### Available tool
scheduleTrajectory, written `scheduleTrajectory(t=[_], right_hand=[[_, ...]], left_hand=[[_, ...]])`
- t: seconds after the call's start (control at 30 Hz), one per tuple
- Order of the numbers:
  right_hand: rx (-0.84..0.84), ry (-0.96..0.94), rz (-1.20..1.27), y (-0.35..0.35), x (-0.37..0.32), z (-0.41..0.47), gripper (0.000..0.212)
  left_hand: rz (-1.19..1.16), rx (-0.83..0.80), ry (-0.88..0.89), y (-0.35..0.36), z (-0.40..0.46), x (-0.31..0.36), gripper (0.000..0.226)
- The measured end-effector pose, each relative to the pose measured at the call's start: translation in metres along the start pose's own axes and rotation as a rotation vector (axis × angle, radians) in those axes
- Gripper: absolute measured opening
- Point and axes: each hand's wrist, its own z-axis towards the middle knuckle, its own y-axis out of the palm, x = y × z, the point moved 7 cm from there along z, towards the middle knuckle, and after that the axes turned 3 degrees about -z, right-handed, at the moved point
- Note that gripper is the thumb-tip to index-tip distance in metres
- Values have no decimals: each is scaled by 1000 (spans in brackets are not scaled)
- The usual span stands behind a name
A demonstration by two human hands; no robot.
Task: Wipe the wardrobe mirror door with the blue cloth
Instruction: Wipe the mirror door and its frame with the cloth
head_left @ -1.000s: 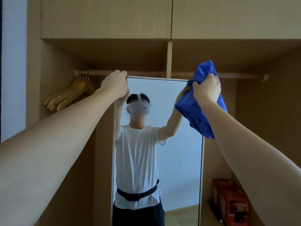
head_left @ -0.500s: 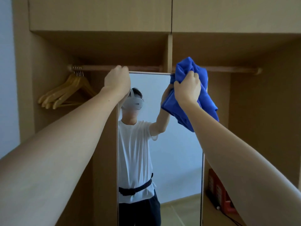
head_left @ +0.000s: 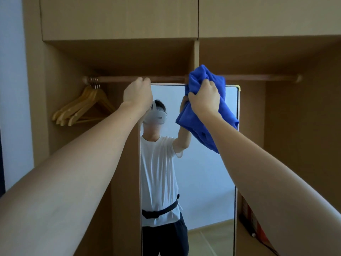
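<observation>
- A wooden hanging rail [head_left: 118,79] runs across the open wardrobe, passing just behind the left hand's knuckles and on past the right hand.
- Wooden coat hangers [head_left: 84,106], bunched together, hang from the rail well to the left of the left hand.
- Closed upper cabinet doors [head_left: 120,17] sit above both hands.
- A red box [head_left: 253,221] stands on the wardrobe floor, far below the right hand.

Soft cloth meeting glossy glass in a matt wooden wardrobe

The blue cloth [head_left: 203,119] is looking plush and napped, bunching against the mirror door [head_left: 208,182], whose smooth glass is reflecting sharply; the wardrobe panels [head_left: 118,17] are showing a matt wood finish, the rail [head_left: 166,78] and hangers [head_left: 83,106] smooth wood.
</observation>
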Motion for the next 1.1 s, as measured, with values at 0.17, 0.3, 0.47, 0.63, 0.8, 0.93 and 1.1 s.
scheduleTrajectory(t=[0.17, 0.3, 0.47, 0.63, 0.8, 0.93, 1.1], right_hand=[[28, 148, 109, -9, 21, 9, 25], [57, 91, 50, 6, -10, -6, 30], [-52, -38, 43, 4, -12, 1, 26], [58, 152, 35, -7, 13, 10, 34], [21, -45, -7, 20, -49, -4, 38], [-11, -219, -56, 27, -63, -5, 33], [48, -79, -66, 7, -13, 11, 35]], left_hand=[[-22, -5, -5, 1, 2, -6, 30], [-27, -18, 17, 2, 4, -7, 27], [-9, -3, 32, 3, 3, -7, 29], [17, -5, 46, 2, 3, -7, 29], [35, -3, 65, 4, 2, -2, 29], [73, -11, 67, 6, 4, -3, 29], [61, -24, 66, 8, 5, -6, 31]])
